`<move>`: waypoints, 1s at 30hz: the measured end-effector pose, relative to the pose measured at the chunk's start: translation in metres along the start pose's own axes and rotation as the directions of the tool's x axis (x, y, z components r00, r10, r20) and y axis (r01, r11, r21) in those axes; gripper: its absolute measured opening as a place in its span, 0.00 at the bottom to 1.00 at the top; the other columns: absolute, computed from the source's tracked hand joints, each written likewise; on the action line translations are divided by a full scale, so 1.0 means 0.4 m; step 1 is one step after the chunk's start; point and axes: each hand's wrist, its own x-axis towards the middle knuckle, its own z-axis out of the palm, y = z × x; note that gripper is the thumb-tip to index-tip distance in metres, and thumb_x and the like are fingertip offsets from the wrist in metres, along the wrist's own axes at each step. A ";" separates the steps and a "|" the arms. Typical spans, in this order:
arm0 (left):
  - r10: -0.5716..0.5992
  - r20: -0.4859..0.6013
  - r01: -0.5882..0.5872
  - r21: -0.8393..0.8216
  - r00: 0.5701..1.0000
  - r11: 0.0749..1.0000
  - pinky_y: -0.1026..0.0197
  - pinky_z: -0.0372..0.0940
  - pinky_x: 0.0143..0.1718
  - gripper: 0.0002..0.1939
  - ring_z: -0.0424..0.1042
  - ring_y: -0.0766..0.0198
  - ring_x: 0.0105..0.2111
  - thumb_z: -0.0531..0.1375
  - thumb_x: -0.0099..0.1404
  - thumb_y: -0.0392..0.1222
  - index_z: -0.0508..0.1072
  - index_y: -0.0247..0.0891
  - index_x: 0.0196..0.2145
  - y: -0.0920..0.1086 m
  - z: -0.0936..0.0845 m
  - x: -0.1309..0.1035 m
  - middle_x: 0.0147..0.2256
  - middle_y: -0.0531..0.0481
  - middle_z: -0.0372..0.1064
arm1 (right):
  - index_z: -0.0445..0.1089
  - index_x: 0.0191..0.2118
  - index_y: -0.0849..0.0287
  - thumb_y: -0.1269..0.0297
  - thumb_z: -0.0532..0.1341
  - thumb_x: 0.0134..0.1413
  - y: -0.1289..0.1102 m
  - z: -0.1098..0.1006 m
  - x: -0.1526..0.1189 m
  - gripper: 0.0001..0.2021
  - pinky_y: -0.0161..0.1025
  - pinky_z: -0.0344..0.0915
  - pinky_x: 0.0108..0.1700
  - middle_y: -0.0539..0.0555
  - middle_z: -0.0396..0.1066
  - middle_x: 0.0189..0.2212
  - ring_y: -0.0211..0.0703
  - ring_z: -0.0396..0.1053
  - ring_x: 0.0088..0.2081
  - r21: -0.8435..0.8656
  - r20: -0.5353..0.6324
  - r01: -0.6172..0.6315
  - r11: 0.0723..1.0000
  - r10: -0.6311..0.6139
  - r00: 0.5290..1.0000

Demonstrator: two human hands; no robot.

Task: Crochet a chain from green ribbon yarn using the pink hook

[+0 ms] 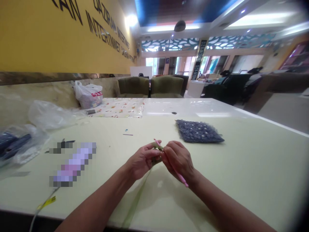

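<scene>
One left hand (145, 161), one right hand (179, 158)

Centre: one pink crochet hook (181, 179), one green strand (135, 201). Right of centre: one navy beaded crocheted piece (199, 132). Upper centre: two olive armchairs (167, 85). Left: one red-lettered carrier bag (87, 96).

bright indoor shot, lit by ceiling strips (260, 20) plus blown-out wall light (131, 20). streaky glare on far end of table (253, 164); soft shadows below left hand (143, 161) and right hand (179, 159). wall lettering (103, 33) stretched, background blurry, right corners dark, mosaic patch (74, 162) at left.
</scene>
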 end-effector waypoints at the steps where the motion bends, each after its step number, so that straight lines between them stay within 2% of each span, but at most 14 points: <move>1: -0.035 0.016 0.036 -0.015 0.999 0.999 0.61 0.62 0.44 0.23 0.70 0.69 0.31 0.66 0.53 0.29 0.74 0.35 0.48 0.007 -0.004 -0.001 0.34 0.49 0.73 | 0.60 0.29 0.56 0.73 0.55 0.60 0.003 -0.006 0.002 0.09 0.40 0.62 0.38 0.51 0.61 0.24 0.40 0.58 0.28 0.058 0.004 0.016 0.998 -0.016 1.000; 3: -0.059 0.029 0.060 -0.024 0.998 0.998 0.60 0.63 0.45 0.24 0.71 0.68 0.32 0.65 0.53 0.27 0.73 0.35 0.49 0.021 -0.011 -0.003 0.35 0.48 0.73 | 0.63 0.32 0.56 0.72 0.56 0.60 0.012 -0.018 0.004 0.05 0.40 0.64 0.39 0.52 0.65 0.28 0.41 0.62 0.31 0.164 0.021 0.012 0.986 -0.016 1.000; 7: -0.010 0.019 0.010 -0.012 1.000 1.000 0.61 0.65 0.43 0.26 0.69 0.70 0.29 0.64 0.54 0.26 0.72 0.36 0.51 0.043 -0.023 -0.004 0.32 0.51 0.72 | 0.68 0.37 0.57 0.70 0.57 0.60 0.027 -0.039 0.012 0.03 0.40 0.64 0.37 0.55 0.68 0.32 0.42 0.66 0.34 0.306 0.064 -0.059 0.950 0.041 0.997; 12: 0.042 -0.069 -0.039 0.042 0.997 0.998 0.61 0.64 0.44 0.28 0.70 0.70 0.29 0.64 0.54 0.27 0.71 0.36 0.53 0.062 -0.033 -0.004 0.32 0.51 0.72 | 0.71 0.36 0.57 0.67 0.56 0.61 0.035 -0.060 0.025 0.07 0.40 0.65 0.36 0.55 0.68 0.32 0.42 0.66 0.33 0.448 0.126 -0.172 0.877 0.129 0.984; 16: 0.111 -0.058 -0.101 0.154 0.992 0.983 0.60 0.62 0.44 0.29 0.70 0.68 0.32 0.66 0.53 0.29 0.71 0.36 0.54 0.071 -0.043 -0.003 0.29 0.52 0.71 | 0.72 0.33 0.57 0.68 0.57 0.61 0.042 -0.072 0.030 0.08 0.40 0.65 0.37 0.56 0.68 0.34 0.42 0.68 0.35 0.533 0.174 -0.233 0.813 0.164 0.971; 19: 0.220 -0.046 -0.198 0.287 0.974 0.937 0.59 0.60 0.44 0.28 0.69 0.66 0.32 0.66 0.53 0.30 0.72 0.35 0.53 0.070 -0.046 -0.001 0.27 0.54 0.69 | 0.72 0.31 0.57 0.68 0.57 0.61 0.051 -0.081 0.031 0.09 0.44 0.65 0.44 0.57 0.69 0.43 0.46 0.69 0.43 0.608 0.227 -0.308 0.732 0.211 0.951; 22: 0.302 -0.034 -0.271 0.357 0.953 0.894 0.58 0.58 0.46 0.26 0.68 0.66 0.32 0.66 0.54 0.31 0.74 0.37 0.52 0.060 -0.044 0.003 0.27 0.55 0.70 | 0.72 0.30 0.57 0.64 0.57 0.62 0.060 -0.080 0.028 0.10 0.49 0.64 0.50 0.57 0.69 0.51 0.50 0.67 0.50 0.695 0.314 -0.421 0.583 0.280 0.907; 24: 0.308 -0.005 -0.287 0.347 0.951 0.893 0.57 0.58 0.46 0.27 0.68 0.66 0.33 0.67 0.54 0.33 0.73 0.38 0.52 0.048 -0.040 0.007 0.29 0.54 0.71 | 0.72 0.30 0.57 0.62 0.57 0.62 0.061 -0.072 0.025 0.11 0.48 0.65 0.49 0.57 0.71 0.49 0.50 0.68 0.49 0.724 0.389 -0.501 0.475 0.319 0.864; 26: 0.307 0.008 -0.293 0.325 0.952 0.899 0.56 0.59 0.46 0.28 0.69 0.64 0.35 0.68 0.53 0.35 0.73 0.39 0.53 0.033 -0.035 0.009 0.31 0.52 0.72 | 0.71 0.32 0.57 0.60 0.57 0.62 0.057 -0.061 0.024 0.11 0.46 0.67 0.45 0.56 0.73 0.44 0.47 0.69 0.45 0.722 0.446 -0.561 0.406 0.347 0.825; 30: 0.326 -0.034 -0.297 0.330 0.945 0.896 0.57 0.61 0.44 0.30 0.68 0.65 0.33 0.69 0.53 0.37 0.72 0.40 0.54 0.002 -0.020 0.010 0.29 0.53 0.71 | 0.70 0.35 0.57 0.58 0.56 0.63 0.043 -0.042 0.022 0.10 0.40 0.66 0.39 0.53 0.71 0.36 0.42 0.67 0.37 0.710 0.468 -0.582 0.397 0.351 0.811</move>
